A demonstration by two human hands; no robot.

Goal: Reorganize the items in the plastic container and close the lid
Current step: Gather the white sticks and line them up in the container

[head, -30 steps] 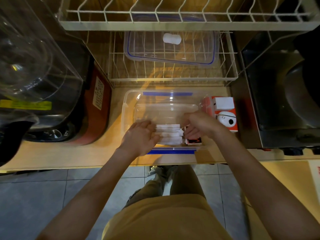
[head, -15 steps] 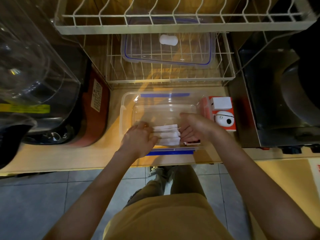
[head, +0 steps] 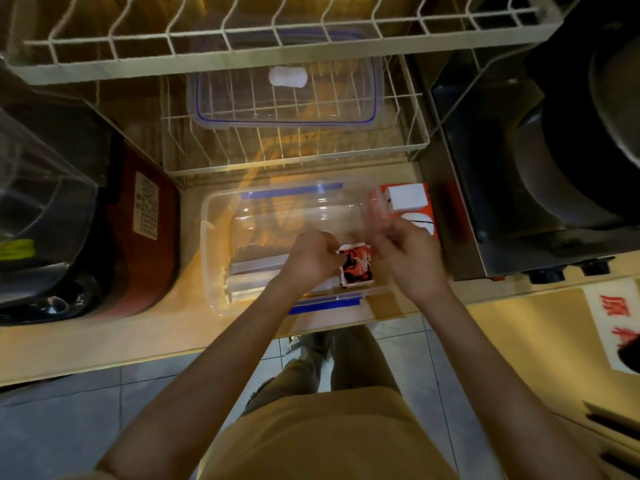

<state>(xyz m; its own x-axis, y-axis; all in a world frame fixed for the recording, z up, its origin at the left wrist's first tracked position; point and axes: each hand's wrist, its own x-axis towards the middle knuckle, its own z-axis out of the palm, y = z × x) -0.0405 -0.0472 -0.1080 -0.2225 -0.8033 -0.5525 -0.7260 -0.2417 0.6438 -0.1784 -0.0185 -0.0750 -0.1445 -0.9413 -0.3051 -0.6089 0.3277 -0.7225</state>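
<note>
Whereas both hands lately pressed white packets, left hand point(head: 311, 258) now pinches a red packet point(head: 356, 266) in the container point(head: 214, 244), right hand point(head: 408, 254) half-curled, empty; sorting unfinished.

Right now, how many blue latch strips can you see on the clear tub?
2: one blue strip on the far rim, one blue strip on the near rim by the wrists. The side rims show none; any there could be hidden.

Dim warm light, perhaps motion-blurred.
</note>
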